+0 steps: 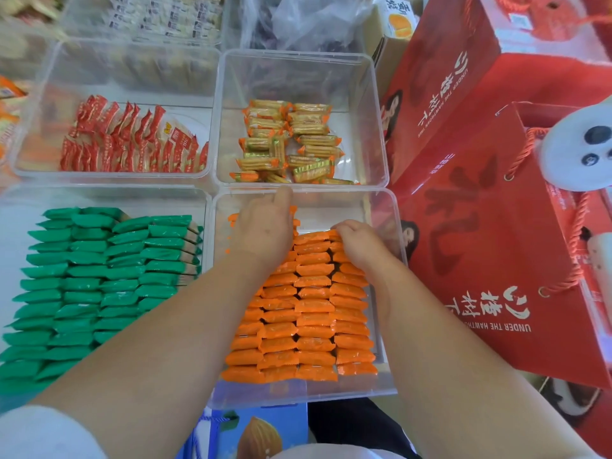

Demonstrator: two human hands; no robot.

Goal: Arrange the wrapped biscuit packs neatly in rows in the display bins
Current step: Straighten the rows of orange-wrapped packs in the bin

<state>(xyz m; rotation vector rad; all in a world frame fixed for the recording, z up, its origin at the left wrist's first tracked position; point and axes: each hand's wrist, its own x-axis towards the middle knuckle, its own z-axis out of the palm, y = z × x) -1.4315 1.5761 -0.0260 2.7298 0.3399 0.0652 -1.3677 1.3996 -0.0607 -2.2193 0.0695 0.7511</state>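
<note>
Here, tall red paper gift bags (480, 180) crowd my right side, just beside the clear plastic display bin (251, 392) I work in. Orange wrapped biscuit packs (311, 306) fill it in rows from the near wall, with bare floor left along the far wall. My left hand (265, 230) lies on the far packs, fingers straight. My right hand (357, 243) pinches the farthest pack with curled fingers.

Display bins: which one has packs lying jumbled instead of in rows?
The bin just beyond the left hand, holding gold-and-orange packs at mixed angles. The green packs, orange packs and red packs sit in rows.
</note>
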